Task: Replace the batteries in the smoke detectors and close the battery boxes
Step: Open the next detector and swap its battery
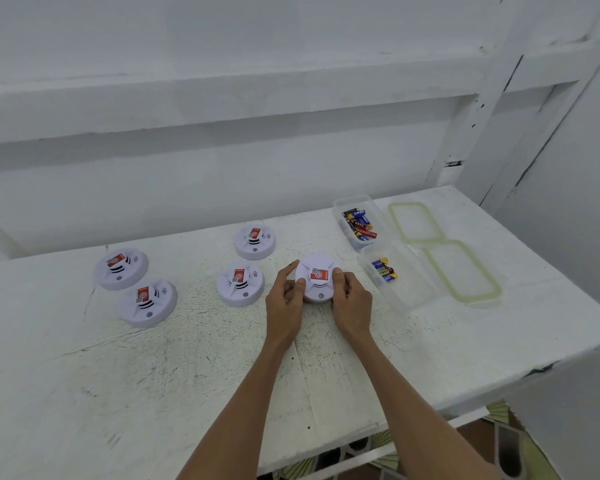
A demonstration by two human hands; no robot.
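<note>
A round white smoke detector (317, 276) with a red label sits face up on the white table, a little right of centre. My left hand (286, 299) grips its left edge and my right hand (350, 301) grips its right edge. Several more detectors lie face up: one behind (255, 240), one to the left (240, 284), and two at the far left (121, 268) (148, 302). Two clear open boxes stand to the right, the far one (357, 221) with several batteries, the near one (390, 277) with three.
Two clear lids with green seals (414, 221) (463, 271) lie right of the boxes. The white table (153, 375) ends at a worn front edge and a right edge. A white wall with ledges rises behind it.
</note>
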